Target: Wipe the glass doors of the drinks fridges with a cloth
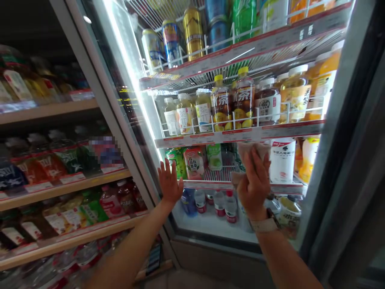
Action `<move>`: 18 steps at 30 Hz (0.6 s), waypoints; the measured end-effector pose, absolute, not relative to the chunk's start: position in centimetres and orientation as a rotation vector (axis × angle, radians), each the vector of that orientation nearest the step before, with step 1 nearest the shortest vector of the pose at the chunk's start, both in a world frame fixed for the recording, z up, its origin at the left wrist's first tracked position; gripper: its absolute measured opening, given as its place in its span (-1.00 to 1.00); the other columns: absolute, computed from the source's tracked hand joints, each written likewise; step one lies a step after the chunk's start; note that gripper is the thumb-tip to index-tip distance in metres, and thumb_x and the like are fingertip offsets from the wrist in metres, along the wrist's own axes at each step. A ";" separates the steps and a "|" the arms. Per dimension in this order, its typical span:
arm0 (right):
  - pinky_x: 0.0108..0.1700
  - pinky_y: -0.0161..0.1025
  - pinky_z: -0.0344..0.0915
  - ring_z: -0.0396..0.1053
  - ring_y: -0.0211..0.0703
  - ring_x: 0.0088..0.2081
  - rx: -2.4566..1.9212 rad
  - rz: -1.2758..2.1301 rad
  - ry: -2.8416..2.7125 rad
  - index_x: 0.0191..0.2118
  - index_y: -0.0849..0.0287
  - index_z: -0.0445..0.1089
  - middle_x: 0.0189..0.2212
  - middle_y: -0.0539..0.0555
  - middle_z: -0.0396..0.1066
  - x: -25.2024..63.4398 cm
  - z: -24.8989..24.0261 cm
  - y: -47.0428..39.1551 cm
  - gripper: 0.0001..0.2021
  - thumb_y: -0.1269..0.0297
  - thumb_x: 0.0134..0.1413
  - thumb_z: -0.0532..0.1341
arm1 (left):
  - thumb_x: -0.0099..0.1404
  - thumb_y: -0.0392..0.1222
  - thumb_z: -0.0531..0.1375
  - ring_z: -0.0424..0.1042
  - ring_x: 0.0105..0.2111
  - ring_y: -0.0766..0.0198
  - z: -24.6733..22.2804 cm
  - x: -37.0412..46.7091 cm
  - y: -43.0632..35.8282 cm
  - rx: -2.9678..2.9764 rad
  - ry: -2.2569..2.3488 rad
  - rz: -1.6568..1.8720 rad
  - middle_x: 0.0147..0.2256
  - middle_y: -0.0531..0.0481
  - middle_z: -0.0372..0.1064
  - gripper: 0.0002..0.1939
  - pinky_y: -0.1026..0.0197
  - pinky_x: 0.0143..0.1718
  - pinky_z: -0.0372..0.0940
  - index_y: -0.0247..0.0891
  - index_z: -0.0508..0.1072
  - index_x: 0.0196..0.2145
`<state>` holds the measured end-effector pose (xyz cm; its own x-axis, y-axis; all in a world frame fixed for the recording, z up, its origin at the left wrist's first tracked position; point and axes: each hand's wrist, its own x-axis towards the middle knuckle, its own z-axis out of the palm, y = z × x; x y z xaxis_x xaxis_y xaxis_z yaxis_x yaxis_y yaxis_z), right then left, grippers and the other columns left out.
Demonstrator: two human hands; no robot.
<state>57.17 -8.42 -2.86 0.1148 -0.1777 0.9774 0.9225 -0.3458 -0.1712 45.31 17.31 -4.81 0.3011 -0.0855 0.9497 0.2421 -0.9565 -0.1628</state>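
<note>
My right hand (255, 180) grips a pale cloth (254, 148), which hangs out above and to the left of the fingers. It is raised in front of the lower shelves of a lit drinks fridge, close to a white bottle (282, 160). My left hand (170, 182) has its fingers spread and holds nothing. It is at the fridge's left side, near a green drink bottle (177, 160) and a pink-red bottle (194, 162). Whether the left palm touches the glass or frame I cannot tell. The cloth hides part of the shelf behind it.
Wire-fronted fridge shelves (207, 138) carry tea bottles (221, 104), with cans (193, 34) above. Small water bottles (231, 206) stand on the fridge floor. A dark vertical frame (339, 140) bounds the right. At left, wooden shelves (60, 186) hold rows of bottles.
</note>
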 end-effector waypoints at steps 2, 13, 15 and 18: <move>0.34 0.20 0.09 0.01 0.05 0.35 -1.429 -1.387 -0.876 0.37 -0.03 0.01 0.28 0.03 0.20 56.3 -3.1 -6.6 -0.39 0.55 0.26 -0.06 | 0.42 -0.06 -0.11 -0.42 0.40 -0.02 -5.5 45.8 17.2 -2.259 -0.167 -1.738 0.42 -0.18 -0.39 -0.32 -0.25 0.34 -0.22 -0.21 -0.28 0.40; 0.27 -0.17 0.27 0.27 -0.19 0.22 -1.450 -1.209 -1.722 0.15 0.26 0.36 0.11 0.08 0.43 52.5 -12.3 -0.7 -0.60 0.56 0.29 -0.01 | 0.44 -0.08 -0.12 -0.38 0.40 0.01 -5.8 45.5 17.1 -2.301 -0.127 -1.763 0.41 -0.12 -0.38 -0.37 -0.18 0.35 -0.24 -0.19 -0.21 0.39; 0.24 -0.20 0.31 0.30 -0.21 0.20 -1.459 -1.205 -1.813 0.12 0.28 0.38 0.10 0.08 0.44 52.6 -13.2 -1.2 -0.64 0.52 0.30 0.03 | 0.43 -0.09 -0.11 -0.38 0.40 0.00 -5.9 45.5 17.1 -2.301 -0.126 -1.756 0.41 -0.12 -0.38 -0.35 -0.19 0.35 -0.24 -0.19 -0.23 0.39; 0.28 -0.18 0.25 0.23 -0.20 0.25 -1.495 -1.217 -1.817 0.14 0.21 0.37 0.09 0.07 0.45 53.3 -12.1 -2.6 -0.64 0.51 0.28 0.08 | 0.43 -0.09 -0.11 -0.38 0.40 0.01 -6.0 45.6 17.2 -2.299 -0.134 -1.750 0.42 -0.13 -0.39 -0.34 -0.19 0.35 -0.23 -0.19 -0.26 0.39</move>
<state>53.33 -2.55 -12.11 -0.2819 0.5109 0.8121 0.9454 0.0038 0.3258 45.59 17.18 -5.96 0.2745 -0.0769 0.9585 0.2218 -0.9649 -0.1409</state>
